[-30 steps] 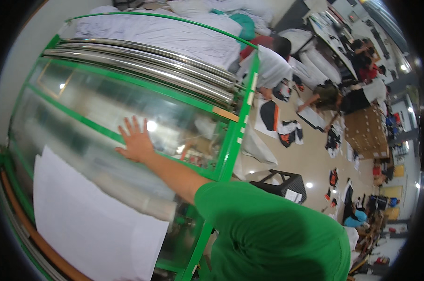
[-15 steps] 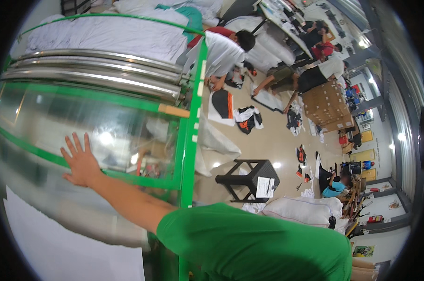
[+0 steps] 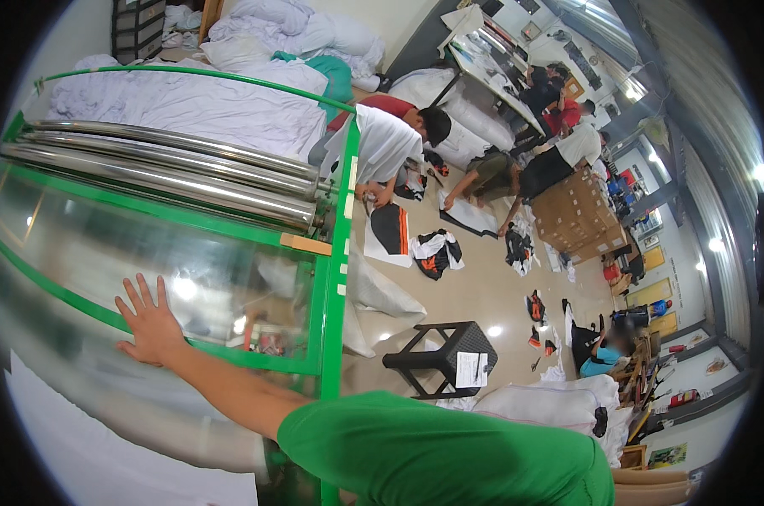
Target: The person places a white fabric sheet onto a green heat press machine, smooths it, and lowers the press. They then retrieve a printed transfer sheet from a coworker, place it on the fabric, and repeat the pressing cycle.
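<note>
My right hand point(image 3: 154, 325) is spread flat, fingers apart, and holds nothing. It rests over the lower green rail point(image 3: 87, 305) of a machine, with its fingertips on or just in front of the clear panel point(image 3: 209, 270). Whether the fingertips press on the panel I cannot tell. Above the panel run several shiny metal rollers point(image 3: 171, 181) in the green frame point(image 3: 336, 253). Below the hand, a white sheet point(image 3: 121, 455) lies along the machine's near side. My bare forearm and green sleeve point(image 3: 433, 447) reach in from the lower right. My left hand is out of the picture.
A black stool point(image 3: 454, 350) with a paper on it stands right of the machine. White cloth point(image 3: 188, 105) is heaped behind the rollers. Several people bend over black, white and orange fabric pieces point(image 3: 390, 229) on the floor. Cardboard boxes point(image 3: 576, 215) and white sacks point(image 3: 551, 405) stand farther right.
The view has shifted, so the hand and stool appear lower in the picture. My right hand stays spread at the same part of the machine.
</note>
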{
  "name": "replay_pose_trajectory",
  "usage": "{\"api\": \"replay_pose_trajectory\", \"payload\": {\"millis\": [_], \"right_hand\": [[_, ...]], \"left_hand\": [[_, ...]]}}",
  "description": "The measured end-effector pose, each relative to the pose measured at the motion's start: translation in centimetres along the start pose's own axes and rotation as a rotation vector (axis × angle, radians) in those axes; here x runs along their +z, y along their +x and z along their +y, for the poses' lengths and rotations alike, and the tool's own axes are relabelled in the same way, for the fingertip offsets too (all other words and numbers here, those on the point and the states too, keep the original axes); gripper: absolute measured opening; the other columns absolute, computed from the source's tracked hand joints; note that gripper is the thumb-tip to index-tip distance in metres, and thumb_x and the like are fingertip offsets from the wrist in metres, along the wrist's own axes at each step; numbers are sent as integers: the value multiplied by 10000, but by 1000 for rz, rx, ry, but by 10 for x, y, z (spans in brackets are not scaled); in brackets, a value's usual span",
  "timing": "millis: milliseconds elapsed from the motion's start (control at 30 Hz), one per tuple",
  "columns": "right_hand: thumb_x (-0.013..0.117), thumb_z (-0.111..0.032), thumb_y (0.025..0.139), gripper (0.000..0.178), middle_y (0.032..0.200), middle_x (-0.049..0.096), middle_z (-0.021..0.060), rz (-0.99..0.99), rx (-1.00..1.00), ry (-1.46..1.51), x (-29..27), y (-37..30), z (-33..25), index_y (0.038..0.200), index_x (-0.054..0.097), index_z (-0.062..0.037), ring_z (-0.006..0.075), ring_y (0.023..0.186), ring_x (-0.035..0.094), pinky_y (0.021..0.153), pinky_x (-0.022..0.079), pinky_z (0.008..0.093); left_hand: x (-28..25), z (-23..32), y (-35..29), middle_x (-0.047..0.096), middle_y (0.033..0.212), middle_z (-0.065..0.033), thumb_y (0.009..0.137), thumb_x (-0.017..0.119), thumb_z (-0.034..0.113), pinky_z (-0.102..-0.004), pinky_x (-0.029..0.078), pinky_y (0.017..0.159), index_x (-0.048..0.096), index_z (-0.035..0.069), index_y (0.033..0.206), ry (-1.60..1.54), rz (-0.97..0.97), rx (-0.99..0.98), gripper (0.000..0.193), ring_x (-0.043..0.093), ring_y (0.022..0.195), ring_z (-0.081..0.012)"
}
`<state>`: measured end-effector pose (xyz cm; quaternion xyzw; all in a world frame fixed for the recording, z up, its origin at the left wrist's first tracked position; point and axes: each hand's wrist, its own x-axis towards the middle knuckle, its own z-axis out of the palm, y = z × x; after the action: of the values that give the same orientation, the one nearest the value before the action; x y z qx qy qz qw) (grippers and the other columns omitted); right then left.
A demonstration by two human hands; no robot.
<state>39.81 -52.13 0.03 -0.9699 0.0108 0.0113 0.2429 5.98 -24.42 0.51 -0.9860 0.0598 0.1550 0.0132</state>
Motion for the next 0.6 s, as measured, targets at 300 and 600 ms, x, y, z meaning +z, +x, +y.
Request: {"api": "replay_pose_trajectory", "payload": {"millis": [300, 600], "right_hand": [[469, -700, 943, 870, 1699, 214, 198, 51, -6, -10, 12, 3, 3, 1601, 379, -139, 442, 1577, 110, 1224, 52, 707], [458, -699, 949, 865, 1702, 210, 197, 48, -7, -13, 9, 2, 5, 1603, 372, -140, 449, 1576, 103, 1223, 44, 711]], "left_hand": [[25, -168, 2, 111, 1693, -309, 1028, 480, 563, -701, 135, 1205, 324, 46, 1609, 284, 156, -253, 793, 108, 1542, -549], [98, -364, -82, 309, 1613, -325, 1086, 471, 484, -687, 312, 1139, 277, 107, 1636, 430, 199, -779, 694, 335, 1476, -469]]}}
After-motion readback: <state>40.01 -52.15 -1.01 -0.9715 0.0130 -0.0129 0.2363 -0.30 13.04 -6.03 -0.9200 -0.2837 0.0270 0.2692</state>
